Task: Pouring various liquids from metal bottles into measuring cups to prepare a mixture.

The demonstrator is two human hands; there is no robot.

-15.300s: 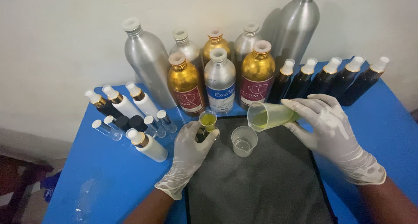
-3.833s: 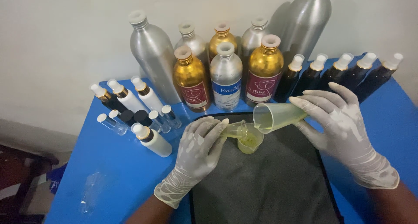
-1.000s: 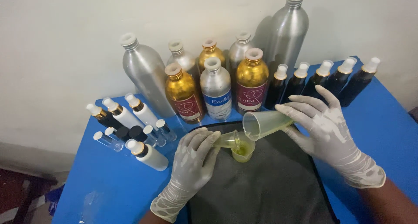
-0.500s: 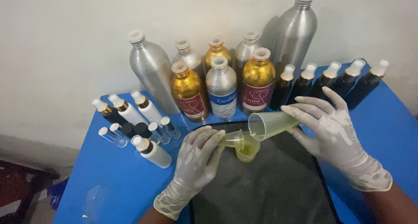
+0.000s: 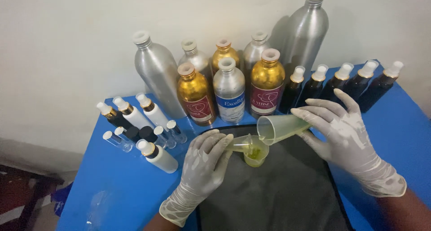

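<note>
Both gloved — left hand (image 5: 204, 166) tips vial (image 5: 239, 143), right hand (image 5: 343, 134) beaker (image 5: 280, 127).

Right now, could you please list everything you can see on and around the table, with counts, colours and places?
Table: one, blue, against a pale wall.
Mat: one, dark grey, front centre of the table.
Silver bottles: five, at the back; the tallest at right.
Gold bottles: three, among the silver ones.
Dark bottles: five, white caps, leaning in a row at back right.
Small bottles and vials: about ten, white, dark and clear, lying at the left.
Small cup: one, clear, yellow-green liquid inside, on the mat.
Small bottle: one, clear, yellowish, tipped over the small cup.
Beaker: one, clear, tilted above the small cup.
Left hand: white glove, holds the small bottle.
Right hand: white glove, holds the beaker.
</note>
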